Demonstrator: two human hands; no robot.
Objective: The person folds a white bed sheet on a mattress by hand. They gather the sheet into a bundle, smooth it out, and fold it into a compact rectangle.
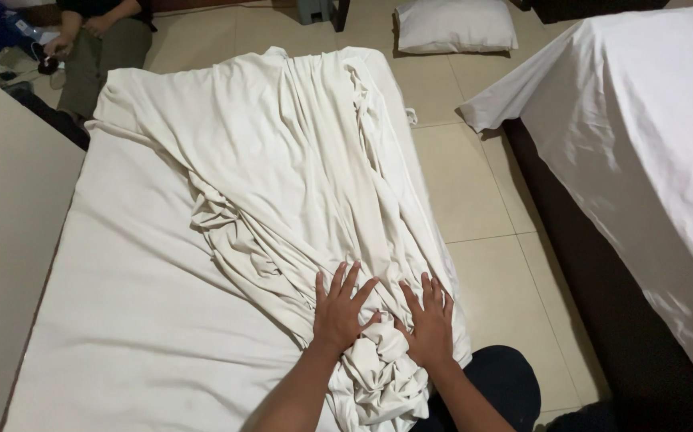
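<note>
Now | left hand (338,312) flat, grip open on bunched sheet (298,184) | right hand (429,324) likewise | mattress (122,320) beneath

beige tiled floor (474,200), pillow (454,26) on it, second bed (650,136) right.

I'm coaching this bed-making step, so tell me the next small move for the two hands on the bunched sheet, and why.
Probably slide both palms apart, outward and up the mattress, to spread the bunch. The left hand and right hand lie flat, fingers splayed, on the crumpled sheet, which is gathered in thick folds at the near right edge while the mattress to its left lies bare.
</note>
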